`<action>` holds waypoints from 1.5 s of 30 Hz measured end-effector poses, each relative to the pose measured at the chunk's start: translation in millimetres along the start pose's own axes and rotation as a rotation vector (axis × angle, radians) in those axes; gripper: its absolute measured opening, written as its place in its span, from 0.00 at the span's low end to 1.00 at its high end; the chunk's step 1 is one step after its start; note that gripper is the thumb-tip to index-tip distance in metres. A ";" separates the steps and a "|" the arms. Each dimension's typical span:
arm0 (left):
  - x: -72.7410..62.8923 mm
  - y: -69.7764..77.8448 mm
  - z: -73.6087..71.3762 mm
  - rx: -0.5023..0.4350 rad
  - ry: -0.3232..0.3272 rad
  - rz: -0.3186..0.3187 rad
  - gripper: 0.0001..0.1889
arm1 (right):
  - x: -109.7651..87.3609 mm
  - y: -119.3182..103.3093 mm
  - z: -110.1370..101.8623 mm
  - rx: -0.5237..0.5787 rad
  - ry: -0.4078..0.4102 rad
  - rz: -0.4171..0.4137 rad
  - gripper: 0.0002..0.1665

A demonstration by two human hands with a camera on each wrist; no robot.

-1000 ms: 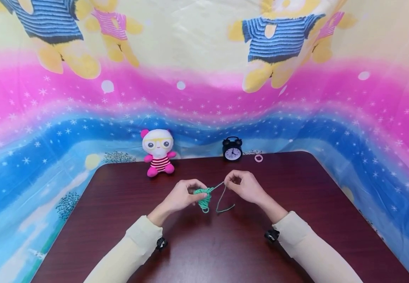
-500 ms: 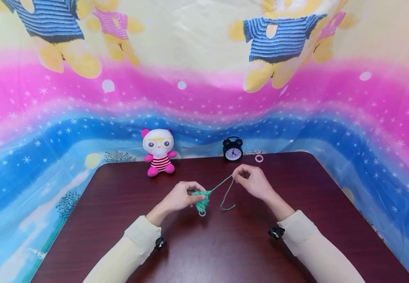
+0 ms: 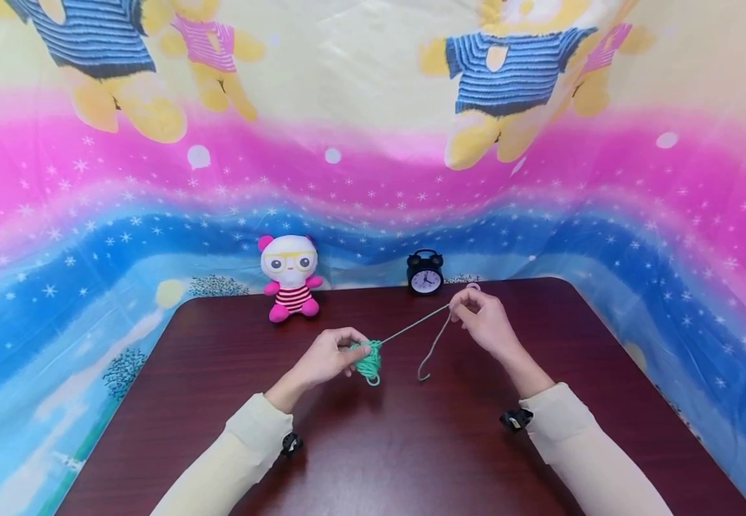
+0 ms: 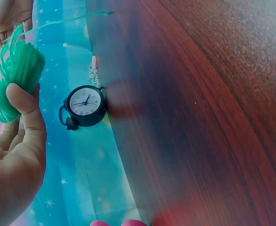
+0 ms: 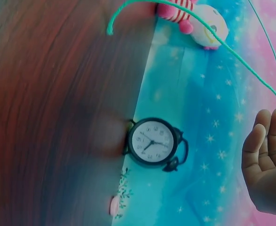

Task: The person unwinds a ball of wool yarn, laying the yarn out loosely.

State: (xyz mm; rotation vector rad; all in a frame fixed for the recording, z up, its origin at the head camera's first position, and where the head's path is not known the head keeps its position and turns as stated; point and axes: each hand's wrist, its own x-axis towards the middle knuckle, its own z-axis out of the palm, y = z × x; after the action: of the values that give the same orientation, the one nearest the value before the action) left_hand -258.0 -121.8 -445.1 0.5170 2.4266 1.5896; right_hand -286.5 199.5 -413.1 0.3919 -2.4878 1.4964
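My left hand grips a small bundle of green yarn between thumb and fingers, above the middle of the table. In the left wrist view the wound strands of the yarn bundle stick up past the thumb. My right hand pinches the same yarn farther along, up and to the right of the bundle. A straight strand runs between both hands. From the right fingertips the loose tail hangs down, its tip curled; the right wrist view shows this tail too.
A panda plush in a red-striped outfit sits at the table's back left. A black alarm clock stands at the back edge, with a pink ring partly behind my right hand. A patterned cloth hangs behind the brown table.
My right hand has moved up and to the right, drawing out a longer strand from the bundle. The left hand has stayed nearly in place, still gripping the yarn.
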 end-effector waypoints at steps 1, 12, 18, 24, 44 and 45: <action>0.4 -0.3 0.0 -0.004 0.011 -0.007 0.10 | 0.6 1.0 -1.8 0.003 0.013 0.010 0.06; -0.4 5.1 -0.2 -0.064 0.119 -0.051 0.11 | 4.3 14.9 -15.4 0.049 0.088 0.087 0.10; 1.0 4.7 -0.1 -0.077 0.176 -0.044 0.12 | 5.6 20.5 -22.7 0.039 0.124 0.123 0.08; 2.3 4.4 -0.8 -0.101 0.195 -0.047 0.10 | 4.2 25.9 -28.7 0.018 0.111 0.141 0.10; 1.7 11.2 4.0 -0.024 0.162 -0.011 0.08 | -6.4 49.8 -29.7 -0.187 -0.252 0.163 0.10; 1.8 11.3 4.4 -0.023 0.161 -0.010 0.08 | -6.8 49.2 -27.7 -0.191 -0.252 0.141 0.09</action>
State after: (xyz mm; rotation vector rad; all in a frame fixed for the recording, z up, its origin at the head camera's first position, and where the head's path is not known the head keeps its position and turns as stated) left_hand -256.1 -113.2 -436.5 0.3855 2.5173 1.7145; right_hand -295.3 246.9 -443.2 0.4003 -2.8815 1.3115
